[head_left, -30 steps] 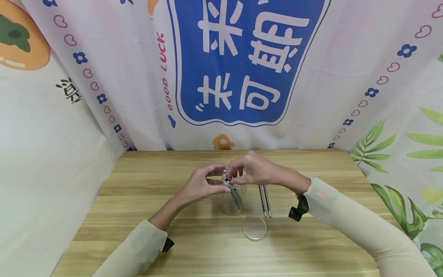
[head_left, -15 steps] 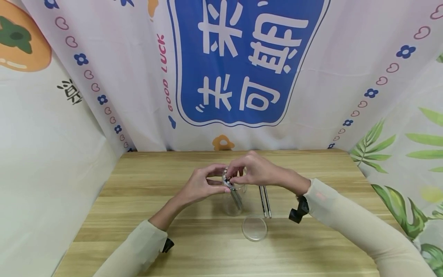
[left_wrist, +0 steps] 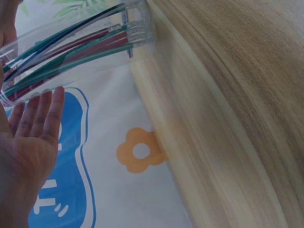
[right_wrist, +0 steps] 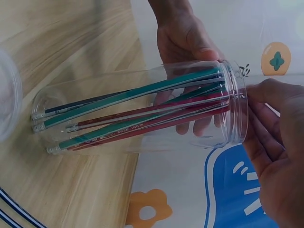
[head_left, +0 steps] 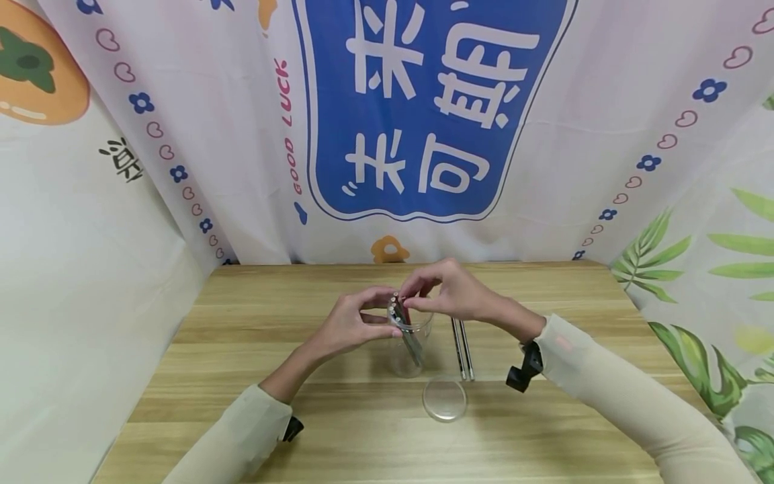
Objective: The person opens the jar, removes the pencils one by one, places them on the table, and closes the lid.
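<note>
My left hand (head_left: 353, 319) grips a clear plastic jar (head_left: 399, 363) near its rim, thumb on the near side and fingers round the far side. Green, red and dark pencils (right_wrist: 128, 102) stand leaning inside it, their eraser ends at the bottom. Above the open mouth, my right hand (head_left: 450, 292) pinches the top of a red pencil (head_left: 406, 313) between thumb and fingers. Seen from the right wrist, one red pencil (right_wrist: 109, 120) has its eraser end a little off the jar's base. The exact fingertip contact is partly hidden.
Two black-and-silver striped pencils (head_left: 462, 349) lie side by side on the wooden table (head_left: 242, 349), right of the jar. A round clear lid (head_left: 444, 399) lies in front of them. A printed cloth (head_left: 544, 222) hangs behind the table's far edge.
My right hand has risen slightly and shifted right from the jar's mouth, and the red pencil now shows below its fingers. My left hand and the jar have stayed in place.
</note>
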Demonstrator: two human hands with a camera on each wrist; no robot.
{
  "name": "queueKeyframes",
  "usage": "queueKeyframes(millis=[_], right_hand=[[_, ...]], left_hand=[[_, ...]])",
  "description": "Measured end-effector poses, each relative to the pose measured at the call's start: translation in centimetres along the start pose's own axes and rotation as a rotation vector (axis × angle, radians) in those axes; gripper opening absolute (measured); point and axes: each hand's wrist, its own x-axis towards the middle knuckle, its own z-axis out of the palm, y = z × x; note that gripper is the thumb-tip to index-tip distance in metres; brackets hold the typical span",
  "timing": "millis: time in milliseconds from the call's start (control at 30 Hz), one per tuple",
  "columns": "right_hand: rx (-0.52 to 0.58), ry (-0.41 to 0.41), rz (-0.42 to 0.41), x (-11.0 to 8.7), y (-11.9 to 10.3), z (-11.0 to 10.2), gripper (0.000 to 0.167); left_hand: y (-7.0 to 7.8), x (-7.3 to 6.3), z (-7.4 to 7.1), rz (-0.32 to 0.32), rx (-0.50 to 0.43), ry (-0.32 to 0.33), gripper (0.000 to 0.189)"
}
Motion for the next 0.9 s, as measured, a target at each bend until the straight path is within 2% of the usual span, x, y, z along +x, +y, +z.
queueKeyframes(millis=[200, 500, 733, 900], right_hand=[[0.124, 0.043, 0.103, -0.28, -0.07, -0.23, 0.012], [0.272, 0.148, 0.162, -0.50, 0.16, -0.46, 0.015], [0.322, 0.231, 0.226, -0.68, 0.16, -0.74, 0.015], [0.400, 0.299, 0.265, -0.74, 0.16, -0.91, 0.018]], left_hand=[[0.14, -0.03, -0.03, -0.009, -0.007, 0.000, 0.062], [0.11, -0.01, 0.04, -0.008, -0.026, 0.004, 0.063], [0.10, 0.05, 0.01, 0.003, -0.044, 0.001, 0.063], [-0.03, 0.00, 0.06, 0.020, -0.038, -0.003, 0.062]])
